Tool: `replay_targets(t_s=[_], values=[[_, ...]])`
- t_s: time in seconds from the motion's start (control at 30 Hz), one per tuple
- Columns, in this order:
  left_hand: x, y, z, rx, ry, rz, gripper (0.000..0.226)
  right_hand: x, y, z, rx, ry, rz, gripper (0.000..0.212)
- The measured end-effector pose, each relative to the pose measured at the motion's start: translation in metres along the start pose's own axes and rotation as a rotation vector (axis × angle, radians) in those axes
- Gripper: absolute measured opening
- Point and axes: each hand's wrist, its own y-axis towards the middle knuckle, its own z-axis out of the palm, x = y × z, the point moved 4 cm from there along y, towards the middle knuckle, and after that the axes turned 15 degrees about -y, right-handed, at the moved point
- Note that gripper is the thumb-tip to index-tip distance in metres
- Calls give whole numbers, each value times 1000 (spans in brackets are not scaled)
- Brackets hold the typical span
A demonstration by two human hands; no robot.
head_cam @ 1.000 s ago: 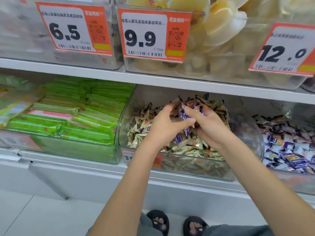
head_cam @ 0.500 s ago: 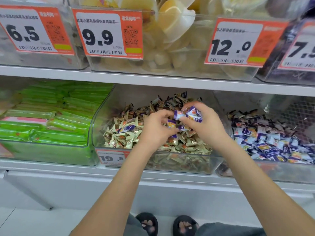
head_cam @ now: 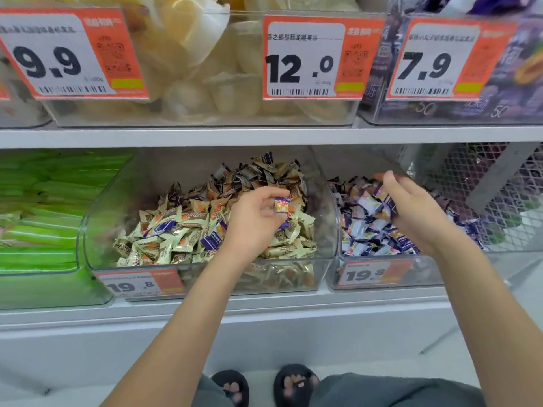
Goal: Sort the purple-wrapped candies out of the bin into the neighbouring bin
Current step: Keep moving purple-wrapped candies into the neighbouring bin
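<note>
A white shop shelf (head_cam: pixel 264 306) carries clear plastic bins, with a second shelf of orange-tagged bins above and pale floor below. The left hand (head_cam: pixel 252 221) hovers over the middle bin (head_cam: pixel 293 277) of beige-wrapped sweets, its fingers pinching one purple-wrapped candy (head_cam: pixel 281 205). The right hand (head_cam: pixel 411 210) is over the neighbouring bin (head_cam: pixel 435 268) — fingers curled round several purple-wrapped candies (head_cam: pixel 379 201) above the purple pile there. Green packets (head_cam: pixel 44 207) fill the bin on the left; wire mesh (head_cam: pixel 482 183) stands at the right.

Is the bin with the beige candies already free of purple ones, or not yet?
Not yet. Purple-wrapped candies lie among beige ones in the middle bin, and the left hand pinches another.
</note>
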Motion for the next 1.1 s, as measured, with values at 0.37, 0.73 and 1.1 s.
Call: replay_targets(t_s=[0.37, 0.73, 1.1], values=[[-15, 0, 44, -48, -302, 130, 26, 63, -23, 17, 6, 65, -456, 18], [-11, 6, -19, -26, 348, 161, 18, 47, -18, -9, -291, -289, -253, 13], [1, -17, -78, 145, 646, -19, 28, 117, -36, 133, 325, -748, -605, 42]])
